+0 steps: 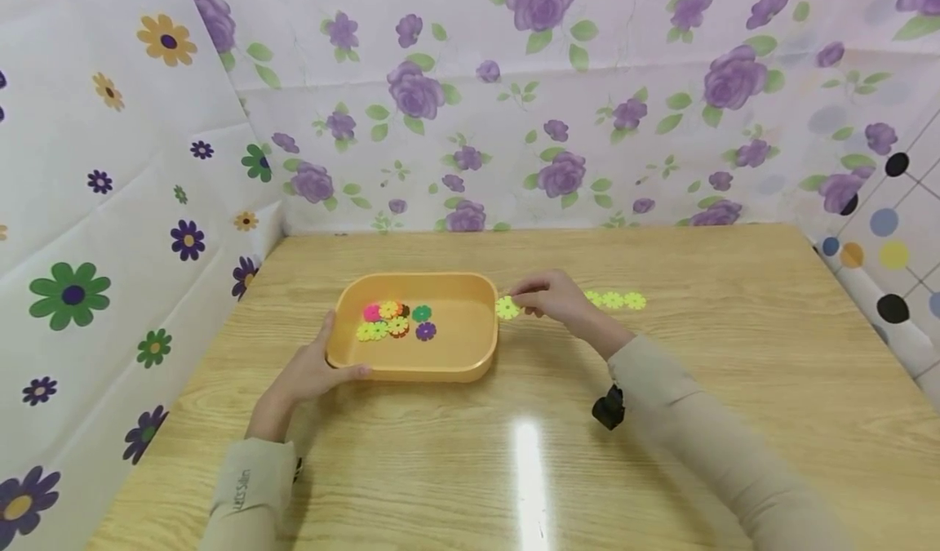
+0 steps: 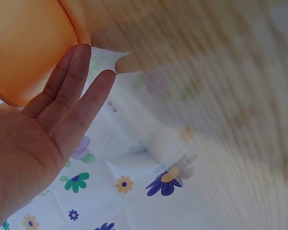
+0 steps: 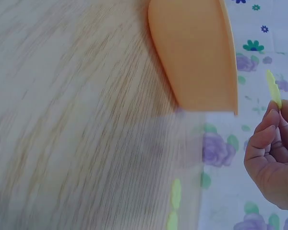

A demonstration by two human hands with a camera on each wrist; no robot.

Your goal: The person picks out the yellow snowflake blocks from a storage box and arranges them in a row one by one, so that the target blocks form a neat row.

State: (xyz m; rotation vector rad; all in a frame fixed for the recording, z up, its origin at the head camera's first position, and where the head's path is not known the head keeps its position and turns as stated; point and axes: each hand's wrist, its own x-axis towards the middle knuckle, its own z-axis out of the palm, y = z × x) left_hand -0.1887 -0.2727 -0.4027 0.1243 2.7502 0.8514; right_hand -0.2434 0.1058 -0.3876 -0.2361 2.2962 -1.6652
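An orange-yellow plastic tray (image 1: 455, 355) stands on the table, holding several flower-shaped plastic discs (image 1: 426, 331) in pink, orange, yellow, green and purple. My left hand (image 1: 312, 370) rests against its left end, thumb along the front rim. Straight fingers (image 2: 77, 81) touch the tray's outer wall in the left wrist view. Just off the tray's right rim, my right hand (image 1: 554, 299) pinches a yellow flower-shaped disc (image 1: 507, 308) between thumb and fingertips. That disc shows edge-on in the right wrist view. Behind the right hand lies a row of yellow flower-shaped discs (image 1: 613, 299), perhaps partly hidden.
A wood-grain table (image 1: 734, 371) carries everything. Floral cloth (image 1: 470, 94) hangs along its back edge, with another patterned sheet (image 1: 132, 249) at the left. A small black device (image 1: 609, 408) sits under the right wrist.
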